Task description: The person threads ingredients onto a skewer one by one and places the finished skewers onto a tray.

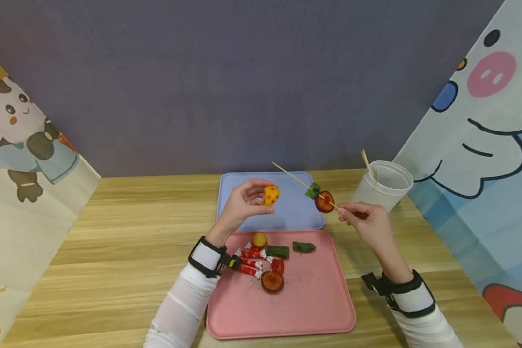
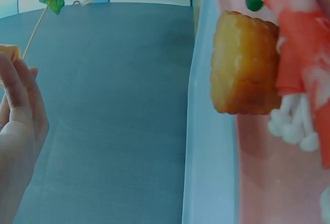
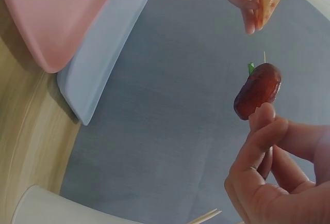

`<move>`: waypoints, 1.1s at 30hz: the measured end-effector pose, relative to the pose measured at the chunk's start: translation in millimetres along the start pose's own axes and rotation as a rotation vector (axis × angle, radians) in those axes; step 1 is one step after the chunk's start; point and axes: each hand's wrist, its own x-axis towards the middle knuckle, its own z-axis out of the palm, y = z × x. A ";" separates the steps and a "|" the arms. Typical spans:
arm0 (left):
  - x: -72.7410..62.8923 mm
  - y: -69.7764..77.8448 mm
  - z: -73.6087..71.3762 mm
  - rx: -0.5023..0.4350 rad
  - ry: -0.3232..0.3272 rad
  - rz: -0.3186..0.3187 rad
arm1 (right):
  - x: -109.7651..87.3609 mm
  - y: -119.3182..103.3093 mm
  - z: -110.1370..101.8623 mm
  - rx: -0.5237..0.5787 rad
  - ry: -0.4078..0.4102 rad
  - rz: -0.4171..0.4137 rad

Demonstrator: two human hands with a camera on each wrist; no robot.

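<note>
In the head view my left hand [image 1: 238, 205] pinches a yellow-orange chunk with brown spots [image 1: 271, 195] between thumb and fingers, above the blue tray [image 1: 292, 212]. To its right, my right hand [image 1: 369, 224] pinches the lower end of a thin wooden skewer [image 1: 287, 172]. Threaded on that stick are a brown mushroom cap [image 1: 325, 201], close to the fingertips, and a folded green leafy piece [image 1: 313, 190] beyond it. The skewer's bare tip points up and left, apart from the yellow chunk. The right wrist view shows the mushroom [image 3: 259, 91] side-on, just above my fingertips.
Nearest me lies a pink tray [image 1: 306, 309] carrying another mushroom cap [image 1: 272, 282], green pieces [image 1: 303, 247], several red-and-white rolls [image 1: 250, 253] and a golden block [image 2: 245, 64]. A white tub [image 1: 384, 186] with wooden skewers stands at the right, before a grey partition [image 1: 243, 87].
</note>
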 end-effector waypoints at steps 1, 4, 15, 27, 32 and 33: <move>0.0 0.5 -0.6 -0.005 0.011 -0.006 | -0.2 -0.4 0.2 0.001 0.001 -0.003; 0.8 2.1 -2.9 -0.035 0.055 -0.013 | -1.0 -1.1 0.5 0.002 0.005 -0.013; 4.4 14.3 -12.5 -0.153 0.122 0.077 | -6.2 -8.5 2.0 0.001 -0.002 -0.063; 2.4 20.3 -21.6 -0.098 0.211 0.083 | -16.2 -10.8 5.8 0.006 -0.017 -0.100; 1.0 21.7 -24.1 -0.085 0.221 0.080 | -16.3 -10.2 7.7 -0.006 -0.024 -0.122; 0.8 22.0 -24.3 -0.086 0.223 0.079 | -16.0 -9.9 8.0 -0.009 -0.022 -0.126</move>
